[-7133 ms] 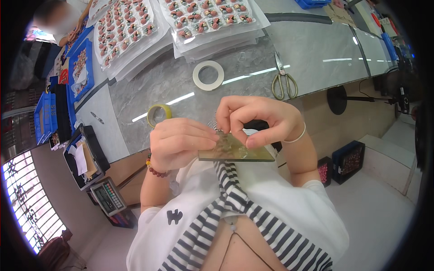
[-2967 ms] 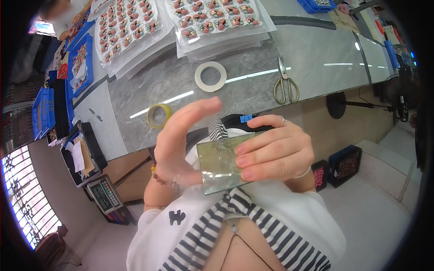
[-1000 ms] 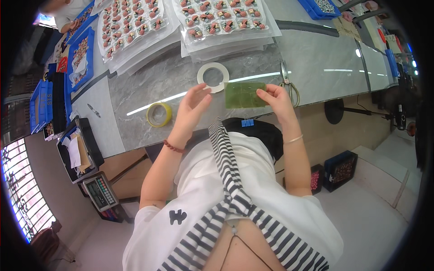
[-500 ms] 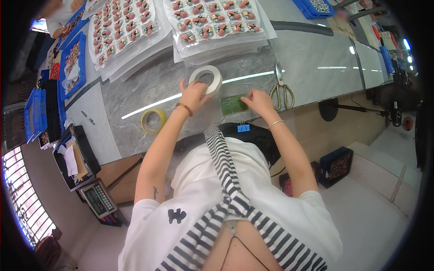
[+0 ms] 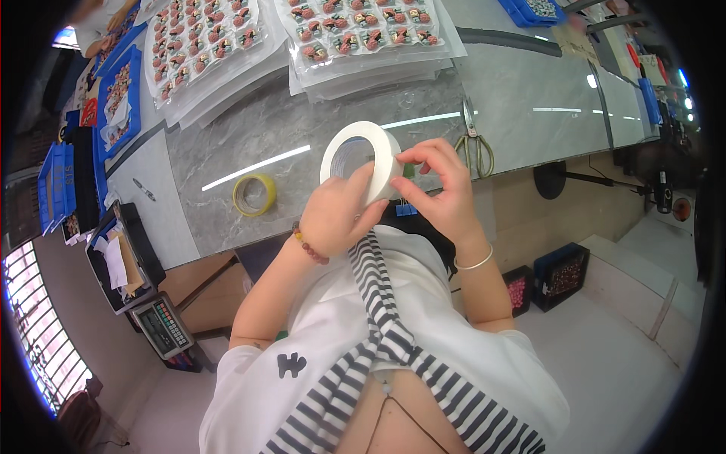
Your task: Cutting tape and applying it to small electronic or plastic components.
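Observation:
A roll of white tape is raised off the table in front of me. My left hand grips its near side, with fingers inside the core and the thumb on the outside. At the roll's right side my right hand has its thumb and forefinger on the outer face, a small gap between the two tips. Just behind that hand a green piece shows only in part. A blue binder clip at the table's edge is partly covered too.
Left on the grey table lies a yellow tape roll. Scissors with brass-coloured handles lie to the right. Stacked clear trays of small reddish pieces stand at the back. Blue bins and a scale are at left.
My left hand has lifted the white tape roll and brought it nearer and right. My right hand has left the green piece and come onto the roll's side.

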A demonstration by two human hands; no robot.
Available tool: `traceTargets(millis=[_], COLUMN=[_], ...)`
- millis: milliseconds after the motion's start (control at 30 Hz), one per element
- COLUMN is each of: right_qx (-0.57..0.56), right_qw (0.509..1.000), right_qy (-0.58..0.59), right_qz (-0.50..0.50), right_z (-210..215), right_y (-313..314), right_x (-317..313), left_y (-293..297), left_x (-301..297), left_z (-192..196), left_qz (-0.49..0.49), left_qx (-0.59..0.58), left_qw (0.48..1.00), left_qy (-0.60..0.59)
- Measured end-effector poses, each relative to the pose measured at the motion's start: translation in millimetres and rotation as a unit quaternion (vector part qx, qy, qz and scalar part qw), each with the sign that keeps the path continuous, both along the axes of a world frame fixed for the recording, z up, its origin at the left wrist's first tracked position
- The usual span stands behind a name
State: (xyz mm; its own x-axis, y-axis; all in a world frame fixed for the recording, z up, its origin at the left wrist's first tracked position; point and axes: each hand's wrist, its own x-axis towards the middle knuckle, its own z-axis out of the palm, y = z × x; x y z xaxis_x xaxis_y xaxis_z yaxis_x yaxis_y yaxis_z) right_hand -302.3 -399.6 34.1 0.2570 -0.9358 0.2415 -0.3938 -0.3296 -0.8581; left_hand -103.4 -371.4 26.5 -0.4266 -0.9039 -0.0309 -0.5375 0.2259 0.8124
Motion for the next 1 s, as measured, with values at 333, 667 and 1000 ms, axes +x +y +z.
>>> traceTargets(millis=[333,667,1000], right_qx=[0.001,0.048,-0.081], right_qw=[0.999,0.998,0.97], right_qy=[-0.037,-0.045,-0.214], right_qz=[-0.034,0.016,-0.087], right_z=[6,-1,22], right_y=[22,6,22], right_x=[6,1,-12], left_y=[-1,2,-13], left_x=[6,-1,60], left_z=[-8,2,-78], left_qz=[0.081,0.122,0.293], left_qx=[0.022,0.057,0.218], left_qw=[0.994,0.983,0.912], left_qy=[0.074,0.124,0.184])
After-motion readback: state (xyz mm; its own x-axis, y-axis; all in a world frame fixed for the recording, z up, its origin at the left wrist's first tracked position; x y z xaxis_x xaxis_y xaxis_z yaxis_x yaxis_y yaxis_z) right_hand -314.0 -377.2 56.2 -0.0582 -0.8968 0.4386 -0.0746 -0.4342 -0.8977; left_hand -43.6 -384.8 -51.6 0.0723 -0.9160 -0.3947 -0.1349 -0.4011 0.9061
